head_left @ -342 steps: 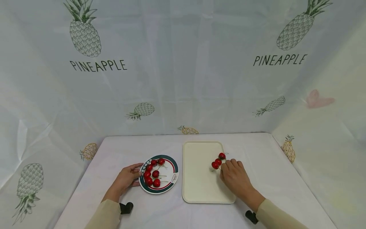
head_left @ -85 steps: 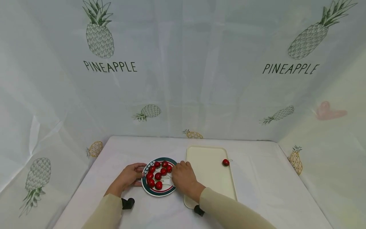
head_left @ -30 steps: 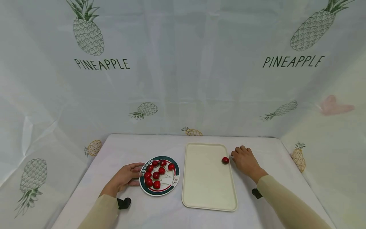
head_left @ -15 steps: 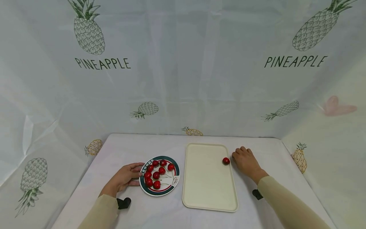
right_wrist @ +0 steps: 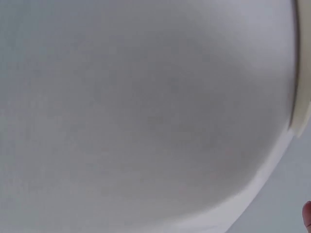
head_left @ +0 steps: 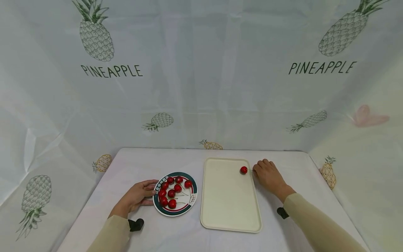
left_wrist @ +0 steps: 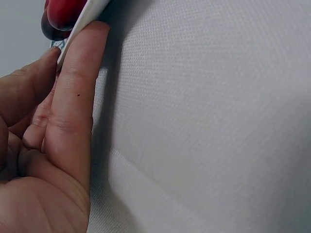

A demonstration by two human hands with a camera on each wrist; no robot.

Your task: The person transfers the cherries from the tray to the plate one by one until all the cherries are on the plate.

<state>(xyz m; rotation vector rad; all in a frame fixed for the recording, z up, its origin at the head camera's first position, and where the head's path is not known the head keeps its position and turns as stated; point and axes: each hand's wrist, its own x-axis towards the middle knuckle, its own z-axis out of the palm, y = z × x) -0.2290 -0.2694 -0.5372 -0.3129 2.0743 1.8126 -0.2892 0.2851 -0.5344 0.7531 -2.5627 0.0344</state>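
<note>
My left hand (head_left: pixel 136 196) holds the left rim of a round plate (head_left: pixel 194 187) with a green border. In the left wrist view, the thumb lies over the edge of the plate (left_wrist: pixel 86 18) and a finger supports it from below. Several red cherries (head_left: pixel 171 193) with stems lie on the plate. At the upper right edge of a cream tray (head_left: pixel 231 199), my right hand (head_left: pixel 269 178) pinches the stem of a lone cherry (head_left: pixel 244 170). Its fingertips are mostly hidden behind the knuckles; the right wrist view catches just a bit of a finger (right_wrist: pixel 307 216).
A white cloth covers the table (head_left: pixel 299 203). The tray stands just right of the plate, with a narrow gap between them. Behind the table hangs a pale curtain (head_left: pixel 214 87) printed with pineapples. A black wrist mount (head_left: pixel 136 224) sits by the left sleeve.
Several cherries went from tray to plate, carried by my right hand. In the last half second the lone cherry shifted up and left, its stem now at my right fingers. The left hand stayed.
</note>
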